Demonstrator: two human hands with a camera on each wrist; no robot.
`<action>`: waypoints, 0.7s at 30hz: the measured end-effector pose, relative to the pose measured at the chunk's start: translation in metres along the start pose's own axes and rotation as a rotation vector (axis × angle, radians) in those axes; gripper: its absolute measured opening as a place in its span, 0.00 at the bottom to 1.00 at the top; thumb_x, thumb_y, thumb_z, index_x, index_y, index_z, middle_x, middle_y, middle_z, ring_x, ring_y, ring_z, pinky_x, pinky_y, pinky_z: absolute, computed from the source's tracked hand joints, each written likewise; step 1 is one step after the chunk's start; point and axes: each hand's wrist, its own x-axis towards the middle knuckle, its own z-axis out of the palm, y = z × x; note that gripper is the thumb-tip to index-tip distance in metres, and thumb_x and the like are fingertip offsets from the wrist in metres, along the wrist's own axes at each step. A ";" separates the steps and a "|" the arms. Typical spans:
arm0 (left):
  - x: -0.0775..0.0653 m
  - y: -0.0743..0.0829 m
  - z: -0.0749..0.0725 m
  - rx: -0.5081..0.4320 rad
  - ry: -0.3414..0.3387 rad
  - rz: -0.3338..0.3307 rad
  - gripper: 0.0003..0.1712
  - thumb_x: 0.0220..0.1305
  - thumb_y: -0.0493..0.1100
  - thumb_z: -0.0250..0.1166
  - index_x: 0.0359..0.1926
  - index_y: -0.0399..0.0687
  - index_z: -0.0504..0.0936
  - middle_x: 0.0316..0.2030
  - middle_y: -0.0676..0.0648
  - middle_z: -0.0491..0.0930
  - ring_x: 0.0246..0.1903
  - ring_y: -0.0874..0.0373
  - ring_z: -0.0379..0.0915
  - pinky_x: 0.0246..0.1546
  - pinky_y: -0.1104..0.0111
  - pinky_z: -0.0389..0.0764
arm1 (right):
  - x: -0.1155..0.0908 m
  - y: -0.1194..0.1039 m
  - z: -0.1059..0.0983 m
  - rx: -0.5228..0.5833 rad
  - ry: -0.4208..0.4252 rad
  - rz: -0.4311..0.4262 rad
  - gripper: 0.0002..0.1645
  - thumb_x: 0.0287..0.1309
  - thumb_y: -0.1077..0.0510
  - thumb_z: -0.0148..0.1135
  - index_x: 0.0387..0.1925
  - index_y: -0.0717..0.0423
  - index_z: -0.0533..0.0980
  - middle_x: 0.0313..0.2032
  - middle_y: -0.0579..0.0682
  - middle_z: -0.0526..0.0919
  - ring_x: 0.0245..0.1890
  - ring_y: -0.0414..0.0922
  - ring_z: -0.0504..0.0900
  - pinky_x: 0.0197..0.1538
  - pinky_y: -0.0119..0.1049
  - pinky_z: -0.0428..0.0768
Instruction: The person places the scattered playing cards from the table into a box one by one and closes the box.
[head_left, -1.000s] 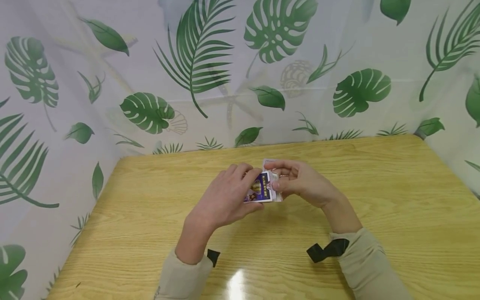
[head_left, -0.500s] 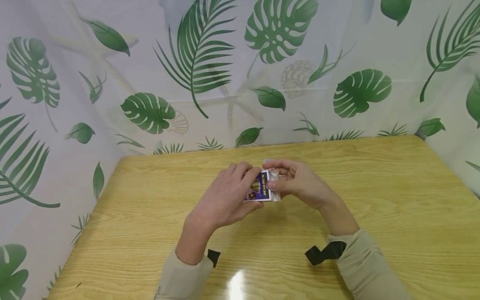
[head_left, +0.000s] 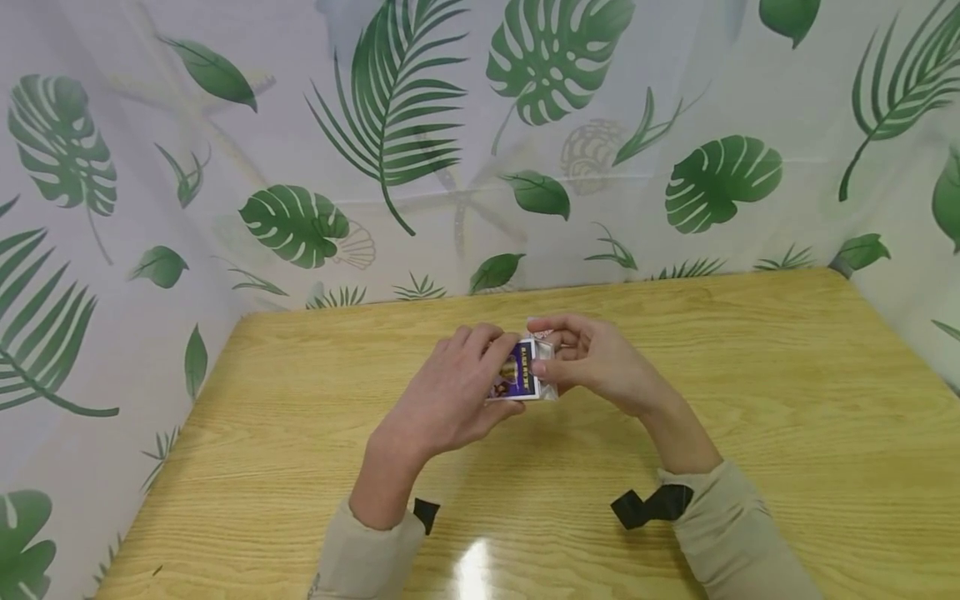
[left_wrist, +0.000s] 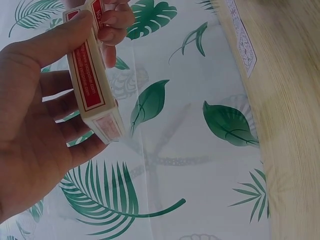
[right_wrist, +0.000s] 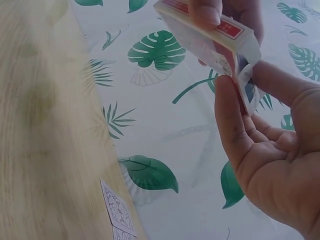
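In the head view my left hand [head_left: 442, 392] grips a playing card box [head_left: 516, 372] above the table, thumb on the near edge and fingers over the far one. The box's face is blue and purple with yellow lettering; its narrow side [left_wrist: 90, 77], seen in the left wrist view, is white with a red panel. At the box's right end my right hand [head_left: 611, 367] pinches the white end flap [right_wrist: 247, 82] between thumb and index finger. That end looks open in the right wrist view. Whatever lies deeper inside the box is hidden.
Patterned playing cards [right_wrist: 118, 207] lie on the wood-grain table [head_left: 300, 467] near its back edge, mostly hidden behind my hands in the head view. A white cloth with green leaves [head_left: 435, 250] hangs behind and at both sides. Black straps [head_left: 652, 506] hang at my sleeves.
The box has shifted very slightly left. My right thumb has moved a little left along with the box's end. Both hands keep their hold.
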 end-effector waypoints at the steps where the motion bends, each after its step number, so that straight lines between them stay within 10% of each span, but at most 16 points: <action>1: 0.000 0.000 0.000 -0.004 0.002 0.001 0.40 0.59 0.56 0.73 0.65 0.42 0.69 0.56 0.43 0.72 0.54 0.49 0.70 0.52 0.57 0.76 | 0.000 -0.001 0.000 -0.005 -0.002 0.003 0.35 0.60 0.65 0.67 0.66 0.67 0.64 0.45 0.57 0.79 0.37 0.45 0.84 0.36 0.39 0.85; 21: 0.000 -0.005 -0.002 -0.066 -0.034 -0.061 0.40 0.57 0.58 0.73 0.65 0.45 0.71 0.55 0.46 0.73 0.49 0.55 0.71 0.50 0.62 0.78 | -0.004 -0.006 -0.009 -0.067 -0.003 0.035 0.34 0.62 0.64 0.65 0.68 0.63 0.64 0.45 0.60 0.79 0.37 0.48 0.84 0.39 0.46 0.85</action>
